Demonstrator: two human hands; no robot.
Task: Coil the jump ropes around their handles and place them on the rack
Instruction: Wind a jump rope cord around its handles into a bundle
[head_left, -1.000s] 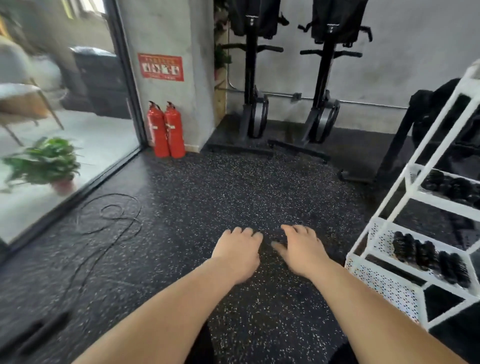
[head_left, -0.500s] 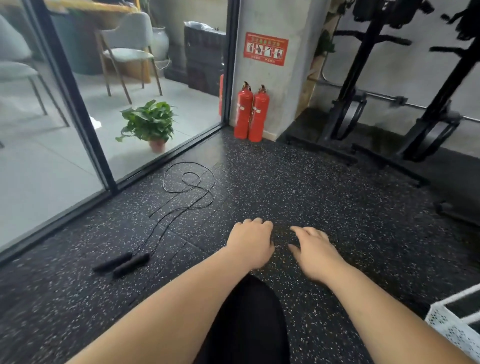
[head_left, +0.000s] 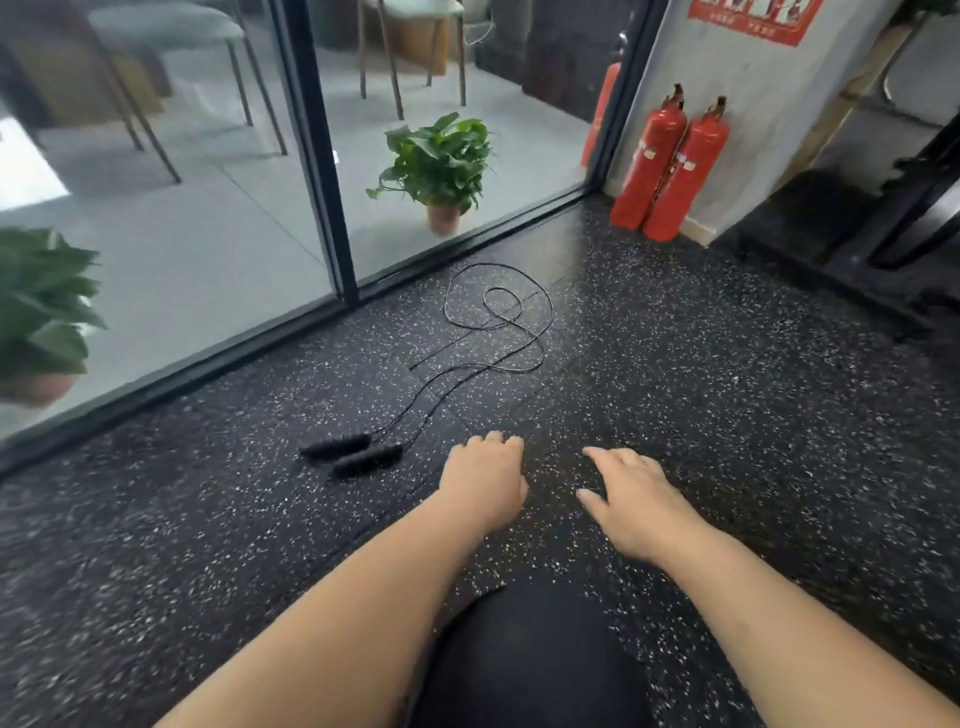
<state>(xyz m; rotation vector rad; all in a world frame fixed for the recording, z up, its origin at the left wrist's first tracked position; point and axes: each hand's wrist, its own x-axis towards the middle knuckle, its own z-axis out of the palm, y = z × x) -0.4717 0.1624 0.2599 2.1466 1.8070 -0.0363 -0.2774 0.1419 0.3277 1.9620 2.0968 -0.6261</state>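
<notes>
A black jump rope lies on the speckled rubber floor. Its two black handles (head_left: 353, 452) lie side by side, and its thin cord (head_left: 498, 322) runs away from them in loose loops toward the glass wall. My left hand (head_left: 485, 480) hovers just right of the handles, fingers loosely curled and holding nothing. My right hand (head_left: 631, 499) is stretched out beside it, fingers relaxed and empty. Neither hand touches the rope. The rack is out of view.
A glass wall with a dark frame (head_left: 322, 156) runs along the left. Two red fire extinguishers (head_left: 670, 166) stand against the pillar at the back right. Potted plants (head_left: 441, 166) and chairs sit behind the glass. Black equipment bases (head_left: 893, 228) stand at far right.
The view has swung left: the white rack has left the frame and the jump rope has come into view, closer to my hands. Both hands stay empty.
</notes>
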